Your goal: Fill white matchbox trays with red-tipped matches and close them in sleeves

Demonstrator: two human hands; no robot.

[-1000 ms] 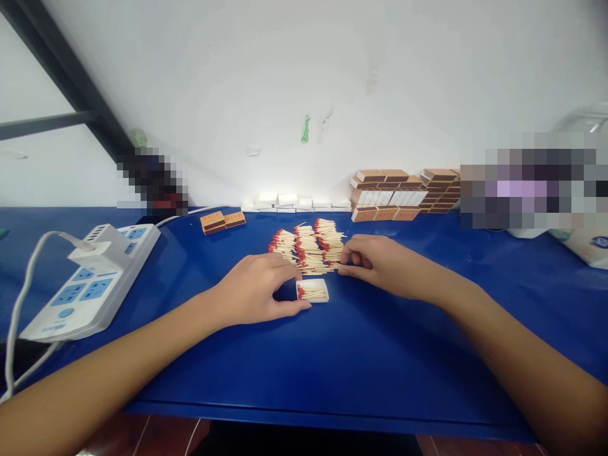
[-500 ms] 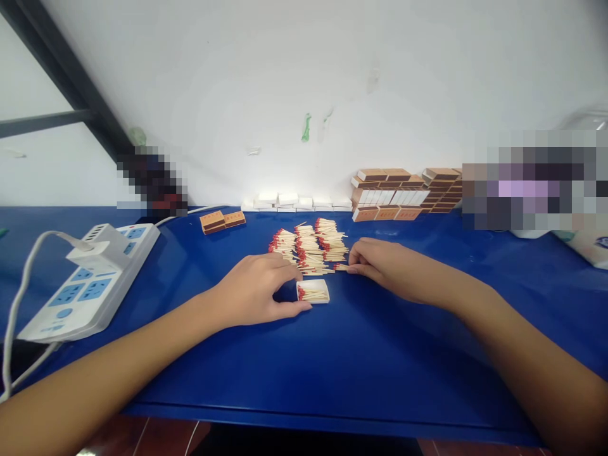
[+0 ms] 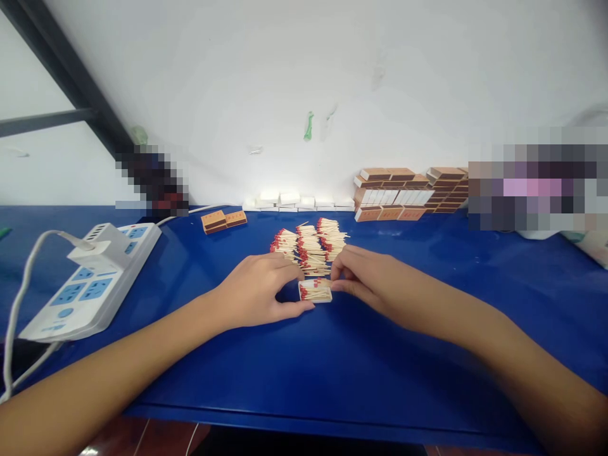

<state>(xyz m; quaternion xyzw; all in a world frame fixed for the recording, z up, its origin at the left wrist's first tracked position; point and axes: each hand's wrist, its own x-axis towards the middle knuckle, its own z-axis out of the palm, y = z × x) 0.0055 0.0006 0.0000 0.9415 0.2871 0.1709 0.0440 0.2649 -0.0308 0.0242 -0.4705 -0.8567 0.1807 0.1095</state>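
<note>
- The right hand (image 3: 368,275) has its grip pressed together, with thumb and finger pinching a few matches (image 3: 318,283). Their red tips point to the left, over the white tray.
- The left hand (image 3: 256,291) has its grip curved around the left end of the little white tray (image 3: 323,301). The thumb is at the near edge and a finger is at the far corner, so the tray sits between them.
- The white tray is on the blue surface (image 3: 294,367), between the two hands. More matches (image 3: 316,294) lie inside it, with most red tips to the left.
- Just behind the tray is a big match pile (image 3: 308,247), in three rough rows. Its red tips point mostly left too.
- Behind the pile, small white boxes (image 3: 288,201) make a low row by the pale wall (image 3: 213,82).
- To the right of that row stands a stack of brown matchboxes (image 3: 392,213), with some white ends showing.
- To the left of the pile are two orange-brown matchboxes (image 3: 224,220), side by side and touching.
- Far left is a white power strip (image 3: 73,294) with blue sockets. A white plug (image 3: 97,249) is in it, with a white cord (image 3: 29,272) curling down.
</note>
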